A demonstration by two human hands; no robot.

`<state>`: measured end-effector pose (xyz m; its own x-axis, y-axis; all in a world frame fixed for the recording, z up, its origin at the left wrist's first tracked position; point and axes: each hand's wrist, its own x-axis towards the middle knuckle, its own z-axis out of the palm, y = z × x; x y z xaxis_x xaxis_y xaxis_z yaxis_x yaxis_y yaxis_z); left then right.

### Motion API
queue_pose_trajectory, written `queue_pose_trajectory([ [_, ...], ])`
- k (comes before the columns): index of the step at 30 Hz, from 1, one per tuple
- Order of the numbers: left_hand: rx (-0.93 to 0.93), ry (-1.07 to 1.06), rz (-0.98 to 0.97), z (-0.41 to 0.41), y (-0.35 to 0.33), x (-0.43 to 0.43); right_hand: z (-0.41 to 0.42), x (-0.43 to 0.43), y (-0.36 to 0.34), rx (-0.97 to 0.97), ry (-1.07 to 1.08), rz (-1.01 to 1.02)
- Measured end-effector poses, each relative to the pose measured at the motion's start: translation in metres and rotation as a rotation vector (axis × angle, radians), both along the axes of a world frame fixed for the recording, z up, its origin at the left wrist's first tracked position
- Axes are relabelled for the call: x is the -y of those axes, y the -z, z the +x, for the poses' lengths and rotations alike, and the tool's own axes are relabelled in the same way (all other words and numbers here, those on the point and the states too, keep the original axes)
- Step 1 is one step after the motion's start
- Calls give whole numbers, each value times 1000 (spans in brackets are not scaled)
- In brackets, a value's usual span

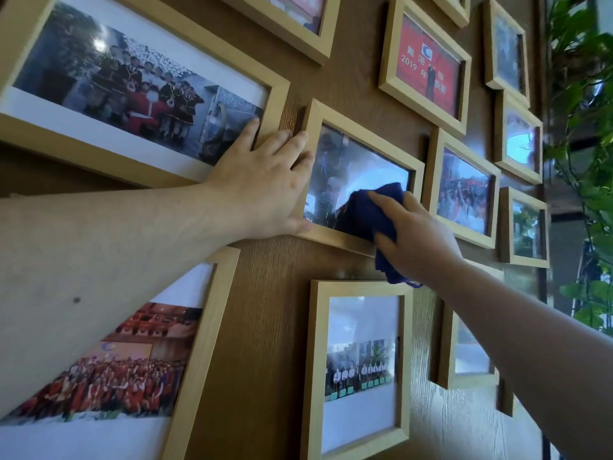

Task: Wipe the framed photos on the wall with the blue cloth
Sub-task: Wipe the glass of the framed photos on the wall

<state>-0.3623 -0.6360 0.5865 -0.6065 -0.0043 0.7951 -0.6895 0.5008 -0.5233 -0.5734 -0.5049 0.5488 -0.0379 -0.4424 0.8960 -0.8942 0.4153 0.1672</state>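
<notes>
A small light-wood framed photo (365, 137) hangs at the middle of the brown wood wall. My right hand (418, 237) presses the dark blue cloth (368, 210) against the lower right of its glass, and a tail of the cloth hangs below the frame. My left hand (265, 184) lies flat with fingers spread on that frame's left edge. Its index finger reaches onto the corner of the large framed group photo (139, 81) at the upper left.
Several more light-wood frames cover the wall: a red-photo frame (426, 64) above, one (462, 190) to the right, one (358, 366) below, a large one (109, 370) at the lower left. Leafy green plants (583, 127) hang along the right edge.
</notes>
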Motion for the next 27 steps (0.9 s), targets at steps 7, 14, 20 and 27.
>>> queue_pose_trajectory([
  [7, 2, 13, 15, 1, -1, 0, 46, 17, -10, -251, -139, 159],
  [14, 8, -6, 1, 0, -2, 1, 15, -8, -1, -296, 9, 220],
  [20, 11, -23, -2, 0, -3, 0, -21, -26, 9, -223, 144, 150],
  [27, 11, -25, -37, 5, 1, -1, -30, -33, 11, -153, 243, 94],
])
